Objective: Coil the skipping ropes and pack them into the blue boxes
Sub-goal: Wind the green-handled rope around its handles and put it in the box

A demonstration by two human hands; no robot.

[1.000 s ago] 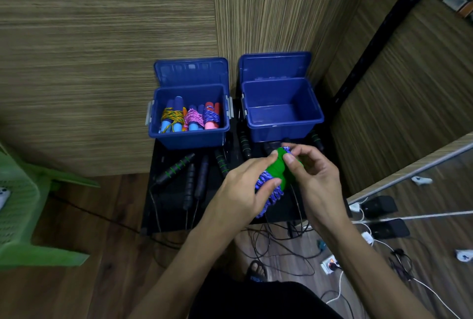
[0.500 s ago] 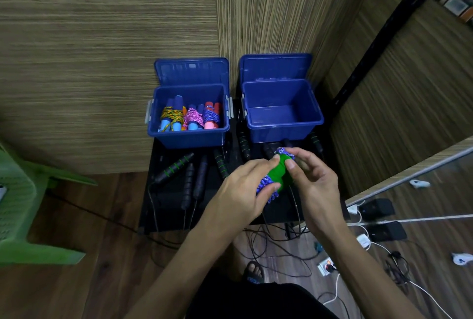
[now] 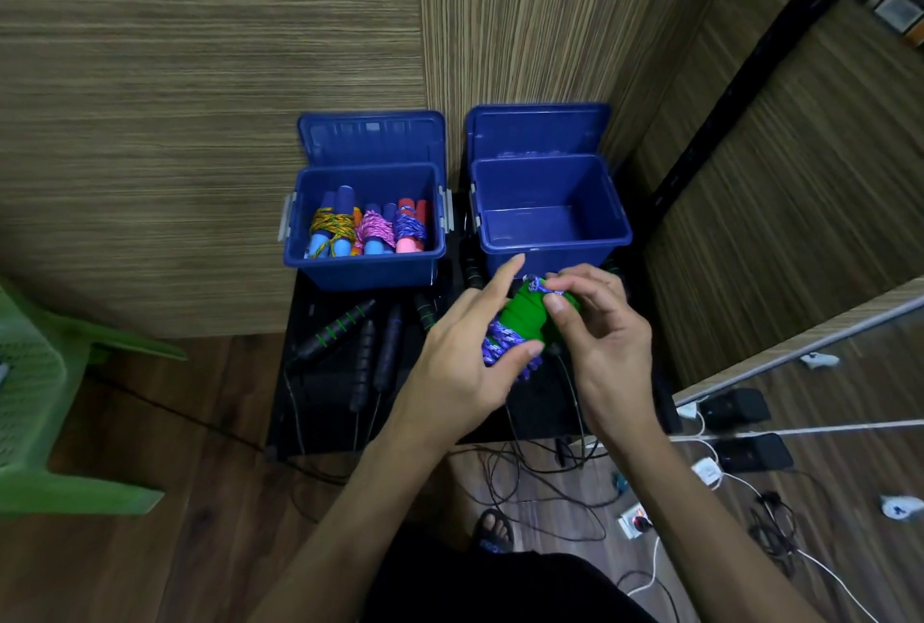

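A skipping rope with green handles (image 3: 525, 317) and purple-blue cord wound round them is held between both hands, just in front of the right blue box (image 3: 550, 242), which stands open with nothing in it. My left hand (image 3: 465, 367) holds the bundle from the left with thumb under the coiled cord and index finger pointing straight out. My right hand (image 3: 600, 327) pinches the cord's end at the top of the handles. The left blue box (image 3: 365, 267) is open and holds several coiled ropes.
Several black skipping ropes (image 3: 365, 352) with green-ringed handles lie loose on the black low table (image 3: 320, 402). A green plastic chair (image 3: 45, 397) stands at left. Cables, chargers and a power strip (image 3: 635, 520) litter the wooden floor at right.
Both hands have lifted the green-handled bundle a little toward the right box. My left index finger has straightened out, and my right fingers have moved up to the cord at the top.
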